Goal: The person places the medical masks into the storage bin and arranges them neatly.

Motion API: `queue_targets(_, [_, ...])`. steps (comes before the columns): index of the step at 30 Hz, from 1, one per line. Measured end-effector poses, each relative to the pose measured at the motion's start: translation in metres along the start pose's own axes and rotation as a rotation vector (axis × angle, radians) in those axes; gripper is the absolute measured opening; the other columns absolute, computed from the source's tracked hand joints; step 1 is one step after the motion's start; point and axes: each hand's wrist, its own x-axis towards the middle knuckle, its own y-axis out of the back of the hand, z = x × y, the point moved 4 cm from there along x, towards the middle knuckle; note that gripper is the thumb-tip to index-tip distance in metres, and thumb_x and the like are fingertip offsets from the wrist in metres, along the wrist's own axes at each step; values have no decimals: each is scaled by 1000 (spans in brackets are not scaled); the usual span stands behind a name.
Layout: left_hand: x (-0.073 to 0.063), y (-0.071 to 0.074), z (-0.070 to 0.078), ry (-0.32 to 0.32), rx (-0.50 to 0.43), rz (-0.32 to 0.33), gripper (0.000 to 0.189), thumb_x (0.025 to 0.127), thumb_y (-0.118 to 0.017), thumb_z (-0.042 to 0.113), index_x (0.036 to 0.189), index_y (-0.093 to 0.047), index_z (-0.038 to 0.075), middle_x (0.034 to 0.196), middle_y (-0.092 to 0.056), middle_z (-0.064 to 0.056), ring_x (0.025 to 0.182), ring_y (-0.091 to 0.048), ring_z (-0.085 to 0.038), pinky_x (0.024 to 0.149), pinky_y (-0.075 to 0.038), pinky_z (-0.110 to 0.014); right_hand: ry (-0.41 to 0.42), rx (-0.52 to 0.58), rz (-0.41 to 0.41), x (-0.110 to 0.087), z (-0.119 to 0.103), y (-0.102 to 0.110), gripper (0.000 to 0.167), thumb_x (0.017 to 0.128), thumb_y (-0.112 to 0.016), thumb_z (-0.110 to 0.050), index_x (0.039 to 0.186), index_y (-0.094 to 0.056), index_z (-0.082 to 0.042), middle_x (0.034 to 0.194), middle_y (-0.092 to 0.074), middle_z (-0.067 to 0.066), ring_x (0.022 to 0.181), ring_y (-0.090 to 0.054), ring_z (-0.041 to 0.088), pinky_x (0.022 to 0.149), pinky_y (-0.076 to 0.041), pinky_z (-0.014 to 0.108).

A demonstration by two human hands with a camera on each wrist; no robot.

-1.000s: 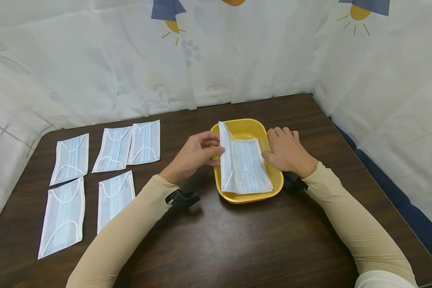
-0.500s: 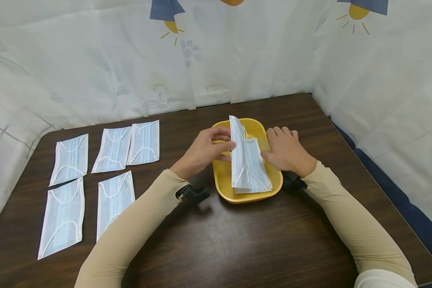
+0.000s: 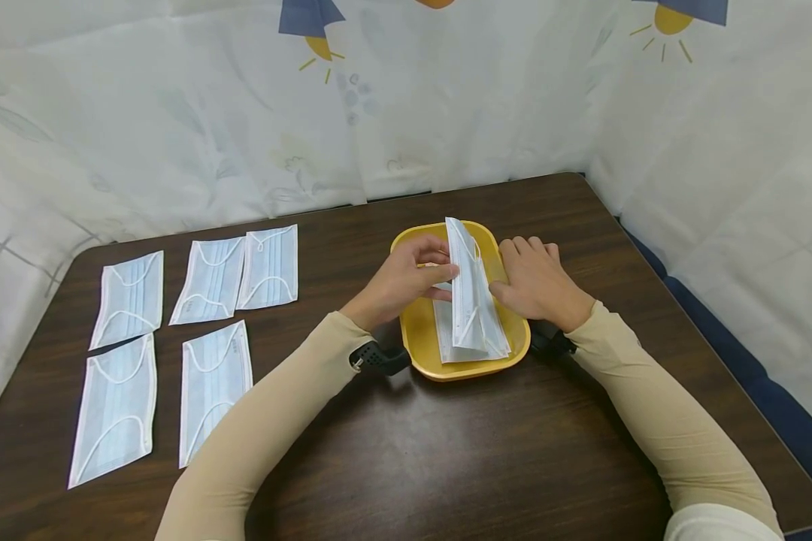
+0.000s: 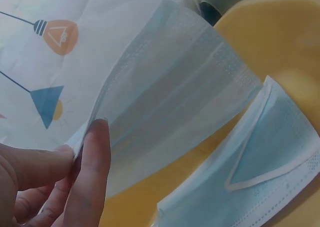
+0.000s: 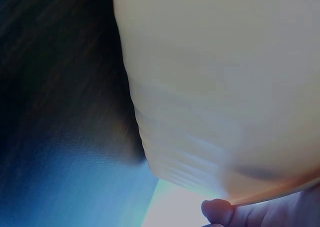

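My left hand (image 3: 409, 278) pinches the long edge of a pale blue and white face mask (image 3: 465, 289) between thumb and fingers. That mask stands tilted over a yellow plastic basin (image 3: 416, 349), its lower end near another face mask (image 3: 444, 334) lying inside. In the left wrist view the held mask (image 4: 170, 97) shows its pleats, beside the lower mask (image 4: 275, 142) with its ear loop. My right hand (image 3: 537, 285) grips the basin's right rim, thumb on the inner side. The right wrist view shows the basin's outer wall (image 5: 210, 87) and fingertips (image 5: 219, 211) at its rim.
On the left of the dark wooden table (image 3: 446, 458) several face masks lie flat, among them a far-left mask (image 3: 115, 406), a mask (image 3: 213, 376) by my left sleeve, and a back mask (image 3: 271, 263). A printed white curtain (image 3: 446, 105) hangs behind the table.
My left hand has moved right with the held mask, bringing it across the mask in the basin, whose left edge now shows. My right hand stays at the rim.
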Motion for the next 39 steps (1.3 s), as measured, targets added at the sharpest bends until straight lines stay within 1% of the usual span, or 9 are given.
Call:
queue_targets(4, [2, -3, -3, 20, 15, -8, 36, 98, -69, 6, 131, -55, 5, 125, -61, -14, 102, -68, -25, 81, -66, -38, 4, 8, -1, 1, -1, 0, 30, 91, -54, -30, 105, -55, -3, 95, -54, 12, 90, -44, 33, 82, -33, 48])
queue_targets(9, [4, -7, -3, 22, 21, -29, 38, 99, -69, 7, 133, -53, 6, 128, -61, -15, 105, -68, -26, 83, -66, -38, 5, 9, -4, 1, -1, 1, 36, 91, -54, -31, 112, -56, -2, 101, -58, 14, 93, -46, 34, 83, -35, 50])
queue_targets(13, [4, -8, -6, 49, 39, -35, 37, 99, -68, 6, 132, -52, 7, 128, -60, -15, 107, -67, -26, 83, -65, -36, 10, 9, -1, 1, -2, 1, 37, 91, -54, -30, 113, -56, -1, 103, -58, 14, 94, -46, 34, 84, -35, 51])
queue_targets(17, [4, -10, -7, 80, 120, -46, 35, 99, -68, 8, 131, -52, 6, 128, -59, -14, 106, -68, -26, 82, -66, -36, 10, 11, 8, 1, -2, 1, 34, 91, -55, -30, 109, -56, -2, 98, -56, 13, 92, -46, 34, 84, -34, 50])
queue_targets(22, [2, -12, -5, 90, 242, -54, 36, 100, -67, 10, 132, -52, 5, 128, -59, -15, 103, -68, -26, 83, -66, -38, 10, 9, 14, 0, -3, 2, 32, 90, -55, -30, 105, -55, -3, 94, -55, 12, 91, -45, 34, 83, -33, 50])
queue_targets(26, [2, -11, -5, 104, 304, -30, 37, 100, -68, 11, 132, -52, 5, 126, -60, -15, 98, -70, -26, 81, -66, -38, 14, 1, 20, -1, -2, 2, 29, 89, -54, -30, 102, -54, -4, 92, -53, 12, 89, -45, 34, 81, -33, 49])
queue_targets(32, [4, -8, -4, 123, 372, 1, 42, 98, -69, 11, 136, -50, 6, 124, -61, -16, 92, -72, -25, 80, -66, -37, 19, -9, 28, -2, -1, 2, 26, 90, -53, -28, 100, -54, -4, 91, -53, 12, 87, -44, 34, 79, -34, 49])
queue_targets(36, [6, -8, -3, 132, 450, 7, 46, 98, -69, 11, 139, -49, 6, 123, -63, -16, 89, -73, -24, 82, -66, -37, 13, -10, 31, -2, 0, 1, 26, 90, -54, -28, 100, -54, -4, 90, -52, 11, 87, -44, 33, 79, -33, 48])
queue_targets(39, [6, -7, -3, 146, 484, 14, 47, 98, -68, 11, 140, -49, 6, 123, -63, -16, 88, -74, -24, 84, -65, -39, 11, -4, 27, -1, 0, 1, 27, 90, -54, -28, 101, -54, -4, 90, -52, 11, 87, -44, 33, 79, -33, 48])
